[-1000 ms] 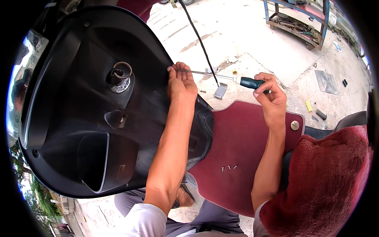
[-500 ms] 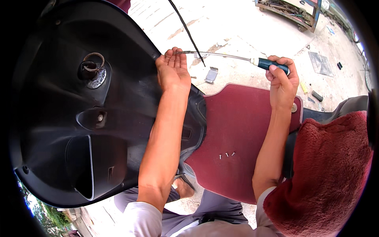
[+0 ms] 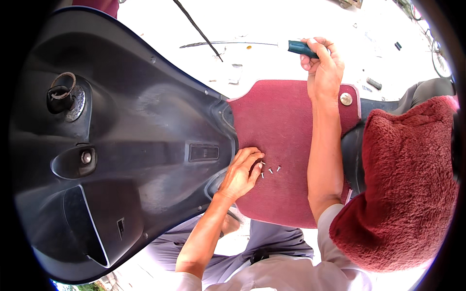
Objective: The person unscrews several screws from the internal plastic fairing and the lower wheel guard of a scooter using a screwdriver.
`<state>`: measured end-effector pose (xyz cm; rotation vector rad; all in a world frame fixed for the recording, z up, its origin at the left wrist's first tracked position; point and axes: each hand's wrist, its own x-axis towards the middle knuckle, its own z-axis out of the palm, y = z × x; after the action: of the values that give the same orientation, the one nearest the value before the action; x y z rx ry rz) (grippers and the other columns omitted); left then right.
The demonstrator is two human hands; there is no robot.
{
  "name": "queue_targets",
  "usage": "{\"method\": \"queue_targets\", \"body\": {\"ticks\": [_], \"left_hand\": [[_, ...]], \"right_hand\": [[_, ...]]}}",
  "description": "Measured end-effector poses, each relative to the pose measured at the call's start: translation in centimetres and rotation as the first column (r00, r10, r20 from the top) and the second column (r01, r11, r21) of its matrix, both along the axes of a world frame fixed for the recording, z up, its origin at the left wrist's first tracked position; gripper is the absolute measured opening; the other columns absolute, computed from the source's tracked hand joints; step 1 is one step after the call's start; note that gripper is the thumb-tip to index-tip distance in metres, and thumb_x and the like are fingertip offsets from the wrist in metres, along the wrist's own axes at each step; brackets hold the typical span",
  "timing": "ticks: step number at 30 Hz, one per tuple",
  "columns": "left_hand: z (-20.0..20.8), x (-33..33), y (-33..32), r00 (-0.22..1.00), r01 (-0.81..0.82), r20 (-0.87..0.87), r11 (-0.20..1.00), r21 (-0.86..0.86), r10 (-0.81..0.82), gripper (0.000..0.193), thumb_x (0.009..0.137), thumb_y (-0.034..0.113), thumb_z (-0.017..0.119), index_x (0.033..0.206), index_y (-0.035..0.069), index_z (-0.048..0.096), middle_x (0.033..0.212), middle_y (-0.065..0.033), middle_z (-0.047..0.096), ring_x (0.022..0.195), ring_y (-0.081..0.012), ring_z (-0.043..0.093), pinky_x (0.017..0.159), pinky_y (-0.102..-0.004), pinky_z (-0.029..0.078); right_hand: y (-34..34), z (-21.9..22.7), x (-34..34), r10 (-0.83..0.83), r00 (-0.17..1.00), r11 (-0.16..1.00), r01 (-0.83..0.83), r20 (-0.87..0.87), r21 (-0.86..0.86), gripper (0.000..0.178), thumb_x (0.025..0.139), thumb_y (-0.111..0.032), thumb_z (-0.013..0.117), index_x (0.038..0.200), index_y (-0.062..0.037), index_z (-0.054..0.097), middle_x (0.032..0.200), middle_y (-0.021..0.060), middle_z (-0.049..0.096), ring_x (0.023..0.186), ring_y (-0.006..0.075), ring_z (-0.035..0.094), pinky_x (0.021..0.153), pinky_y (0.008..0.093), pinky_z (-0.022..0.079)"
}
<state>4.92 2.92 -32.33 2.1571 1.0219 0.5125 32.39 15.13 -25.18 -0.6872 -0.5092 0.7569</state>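
Note:
My left hand (image 3: 239,175) is lowered over the dark red floor mat (image 3: 286,199), fingers bent. Between its thumb and fingertips shows a small silver screw (image 3: 262,163). Three similar loose screws (image 3: 271,170) lie on the mat just beside the fingertips. Raised beyond the mat, my right hand (image 3: 326,65) is closed round the dark green handle of a screwdriver (image 3: 298,48). Its long thin shaft points left, faint against the bright ground, and ends in a darker tip.
A scooter's black inner panel (image 3: 145,131) fills the left, with a key ring (image 3: 63,82) in its lock and an open pocket (image 3: 87,228). The seat at right carries a fluffy red cover (image 3: 403,189). A black cord (image 3: 196,28) hangs above the panel.
My left hand has come down from the screwdriver's tip to the mat, where another screw now shows at its fingertips. My right hand has shifted left and up with the screwdriver. The view has moved.

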Motion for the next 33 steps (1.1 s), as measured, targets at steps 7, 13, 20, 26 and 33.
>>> {"method": "queue_targets", "body": {"ticks": [7, 13, 20, 26, 33], "left_hand": [[-1.3, 0.4, -1.3, 0.986, 0.100, -0.150, 0.974, 0.205, -0.069, 0.071, 0.080, 0.042, 0.074, 0.138, 0.007, 0.053, 0.141, -0.0171, 0.047, 0.127, -0.0379, 0.047, 0.108, -0.0486, 0.037], [-1.2, 0.7, -1.1, 0.960, 0.213, -0.227, 0.954, 0.211, -0.164, 0.072, 0.085, 0.040, 0.071, 0.145, 0.006, 0.047, 0.156, -0.0151, 0.039, 0.145, -0.0324, 0.036, 0.123, -0.0478, 0.025], [-1.6, 0.4, -1.2, 0.959, 0.246, -0.200, 0.939, 0.239, -0.201, 0.061, 0.090, 0.032, 0.069, 0.143, 0.008, 0.051, 0.156, -0.0119, 0.041, 0.144, -0.0306, 0.040, 0.121, -0.0466, 0.031], [-1.7, 1.0, -1.2, 0.965, 0.235, -0.171, 0.947, 0.218, -0.200, 0.056, 0.091, 0.028, 0.068, 0.141, 0.009, 0.054, 0.155, -0.0110, 0.044, 0.143, -0.0298, 0.042, 0.120, -0.0464, 0.032], [-1.6, 0.7, -1.1, 0.971, 0.212, -0.159, 0.956, 0.202, -0.181, 0.053, 0.091, 0.025, 0.068, 0.140, 0.010, 0.055, 0.153, -0.0104, 0.046, 0.142, -0.0287, 0.043, 0.120, -0.0462, 0.033]], "right_hand": [[-0.5, 1.0, -0.6, -0.070, 0.996, 0.997, 0.072, 0.050, -0.037, 0.024, 0.091, -0.002, 0.068, 0.110, 0.0022, 0.053, 0.088, 0.0146, 0.067, 0.059, 0.0108, 0.056, 0.052, 0.0226, 0.041], [-0.5, 0.3, -0.3, -0.061, 0.996, 0.989, 0.068, 0.058, -0.135, 0.022, 0.089, -0.004, 0.067, 0.106, 0.0001, 0.054, 0.085, 0.0121, 0.068, 0.056, 0.0077, 0.052, 0.050, 0.0204, 0.038], [-2.6, -4.2, -1.1, -0.059, 0.995, 0.933, 0.084, 0.080, -0.351, 0.017, 0.087, -0.006, 0.068, 0.101, -0.0041, 0.058, 0.081, 0.0069, 0.065, 0.057, 0.0072, 0.053, 0.048, 0.0212, 0.039], [-3.7, -9.6, -1.8, -0.043, 0.992, 0.898, 0.092, 0.123, -0.430, 0.013, 0.088, -0.007, 0.069, 0.098, -0.0044, 0.059, 0.074, 0.0000, 0.059, 0.057, 0.0061, 0.053, 0.049, 0.0210, 0.040], [-3.2, -10.9, -3.4, -0.064, 0.990, 0.907, 0.110, 0.125, -0.406, 0.012, 0.089, -0.008, 0.069, 0.095, -0.0043, 0.059, 0.076, 0.0006, 0.061, 0.057, 0.0062, 0.053, 0.050, 0.0219, 0.042]]}}
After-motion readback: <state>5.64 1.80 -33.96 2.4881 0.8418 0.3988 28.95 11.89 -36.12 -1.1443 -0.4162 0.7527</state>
